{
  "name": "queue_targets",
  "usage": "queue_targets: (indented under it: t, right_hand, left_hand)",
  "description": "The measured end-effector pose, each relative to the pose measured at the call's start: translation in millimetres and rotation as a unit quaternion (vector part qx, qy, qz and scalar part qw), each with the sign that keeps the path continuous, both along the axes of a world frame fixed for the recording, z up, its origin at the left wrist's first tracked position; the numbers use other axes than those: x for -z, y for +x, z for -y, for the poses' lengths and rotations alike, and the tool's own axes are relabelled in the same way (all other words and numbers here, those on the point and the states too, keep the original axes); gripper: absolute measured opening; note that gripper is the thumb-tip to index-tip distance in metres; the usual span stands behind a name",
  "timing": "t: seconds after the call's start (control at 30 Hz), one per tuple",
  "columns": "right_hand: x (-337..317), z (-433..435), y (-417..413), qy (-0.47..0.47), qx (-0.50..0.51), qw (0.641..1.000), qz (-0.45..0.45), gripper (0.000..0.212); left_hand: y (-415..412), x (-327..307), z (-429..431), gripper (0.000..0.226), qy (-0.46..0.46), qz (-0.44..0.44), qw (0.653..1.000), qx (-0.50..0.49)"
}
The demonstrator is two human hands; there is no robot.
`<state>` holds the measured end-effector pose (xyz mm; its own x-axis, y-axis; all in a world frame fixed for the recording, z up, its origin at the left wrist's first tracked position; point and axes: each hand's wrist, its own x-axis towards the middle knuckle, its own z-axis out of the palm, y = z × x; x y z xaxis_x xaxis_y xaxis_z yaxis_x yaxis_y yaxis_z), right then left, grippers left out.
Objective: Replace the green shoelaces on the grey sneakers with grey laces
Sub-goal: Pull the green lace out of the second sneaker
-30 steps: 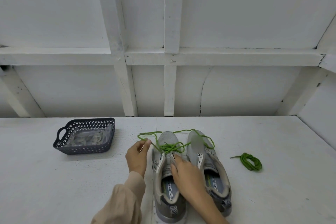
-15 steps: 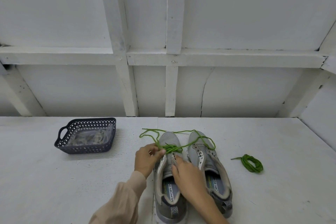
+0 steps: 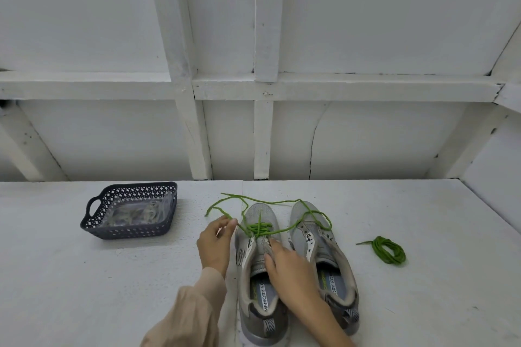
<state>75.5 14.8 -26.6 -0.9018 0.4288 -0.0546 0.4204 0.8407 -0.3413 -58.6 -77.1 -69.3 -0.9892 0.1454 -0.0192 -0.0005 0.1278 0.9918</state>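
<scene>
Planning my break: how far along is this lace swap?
Done: the right-hand sneaker is unlaced, its coiled lace beside it. In hand: left hand pinches the green lace in the other sneaker's lower eyelets; right hand rests on its tongue. Left: threading the bagged laces in the basket.

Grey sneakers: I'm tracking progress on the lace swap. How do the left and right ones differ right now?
The left sneaker has a green lace threaded through its front eyelets; the right sneaker has bare eyelets. The right hand presses the left sneaker's tongue, not the right sneaker's. Both are grey, side by side, toes pointing away.
</scene>
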Motion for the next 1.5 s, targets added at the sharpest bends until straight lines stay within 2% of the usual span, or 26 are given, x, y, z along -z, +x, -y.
queue_targets:
  t: [0.1,0.17,0.27,0.43,0.6,0.7,0.87,0.93,1.0,1.03,1.1,1.17,1.23,1.33,1.5]
  right_hand:
    - [0.8,-0.2,-0.2,0.001,0.002,1.0,-0.002,0.043]
    - [1.6,0.0,-0.3,0.0,0.001,1.0,-0.004,0.043]
    - [4.1,-0.6,-0.8,0.001,0.0,1.0,-0.011,0.042]
    - [4.6,-0.5,-0.5,0.009,-0.001,1.0,-0.008,0.041]
    - [4.7,-1.0,0.4,-0.004,-0.003,1.0,-0.013,0.041]
    - [2.3,-2.0,1.0,-0.023,-0.007,1.0,-0.006,0.043]
    - [-4.9,-15.6,-12.1,-0.163,0.023,0.986,-0.017,0.044]
    - [-6.4,-24.5,-24.0,-0.169,0.034,0.985,-0.004,0.042]
    - [-7.4,-33.4,-36.5,-0.143,0.027,0.989,0.029,0.03]
    - [-7.7,-38.0,-41.8,-0.132,0.024,0.99,0.047,0.026]
    - [-10.7,-46.6,-48.4,-0.135,0.017,0.989,0.052,0.036]
    - [-12.5,-53.5,-50.4,-0.169,0.017,0.985,0.012,0.053]
    - [-11.3,-59.1,-52.1,-0.165,0.023,0.986,-0.015,0.054]
    - [-6.7,-60.1,-52.7,-0.118,0.039,0.992,-0.015,0.028]
    - [-0.7,-55.3,-57.9,-0.052,0.036,0.998,-0.026,0.011]
  left_hand:
    - [6.0,3.4,-3.7,0.013,-0.058,0.002,0.995,0.082]
    - [7.0,6.4,-4.8,0.01,-0.065,-0.007,0.995,0.071]
    - [7.9,2.5,-4.5,0.007,0.0,0.006,1.0,0.002]
    - [15.5,7.7,-7.9,0.019,-0.045,-0.002,0.996,0.079]
    - [10.4,-2.0,-7.2,0.01,0.05,0.024,0.997,-0.052]
    - [7.1,-8.0,-4.0,0.014,0.05,0.045,0.997,-0.034]
    - [23.1,9.6,-0.3,0.06,-0.034,0.106,0.985,0.134]
    - [34.3,10.9,-1.7,0.054,-0.023,0.103,0.98,0.167]
    - [40.3,8.4,-3.2,0.048,-0.015,0.098,0.982,0.162]
    - [41.0,8.2,-2.8,0.052,-0.016,0.099,0.981,0.166]
    - [41.4,8.7,-0.6,0.07,-0.029,0.098,0.979,0.175]
    - [41.8,11.9,1.7,0.093,-0.05,0.102,0.976,0.185]
    - [44.0,8.2,2.7,0.105,-0.05,0.108,0.973,0.197]
    - [49.1,0.8,0.5,0.1,-0.063,0.097,0.974,0.197]
    - [50.3,4.4,0.7,0.072,-0.083,0.084,0.975,0.189]
